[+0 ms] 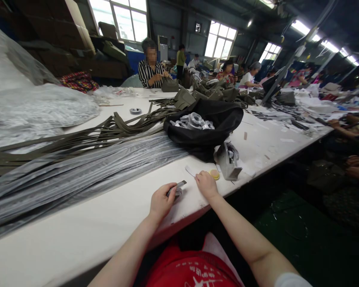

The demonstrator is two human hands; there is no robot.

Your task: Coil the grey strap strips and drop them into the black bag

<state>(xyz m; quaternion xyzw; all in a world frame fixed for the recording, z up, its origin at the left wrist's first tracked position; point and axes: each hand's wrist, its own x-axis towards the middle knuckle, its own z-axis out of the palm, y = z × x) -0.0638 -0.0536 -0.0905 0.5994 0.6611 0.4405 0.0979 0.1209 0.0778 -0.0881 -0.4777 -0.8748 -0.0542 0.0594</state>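
Near the table's front edge, my left hand (161,202) is closed around a small coiled strap (178,193), grey and whitish, with one dark flat end sticking out. To its right, my right hand (207,185) pinches a short whitish strip (190,171) just above the tabletop; I cannot tell whether it is tape or paper. Beside that hand lies a round yellow thing (214,174). A grey tape dispenser (229,162) stands just beyond it. Behind them, a black cloth bag (221,119) sits open with several wrapped coiled straps (194,120) inside.
Long olive straps (113,129) and plastic-covered grey strips (86,173) stretch across the left of the white table (86,235). One loose coil (135,111) lies farther back. A plastic-wrapped heap (26,103) fills the far left. A person in stripes (151,71) works opposite, handling an olive bag (170,85).
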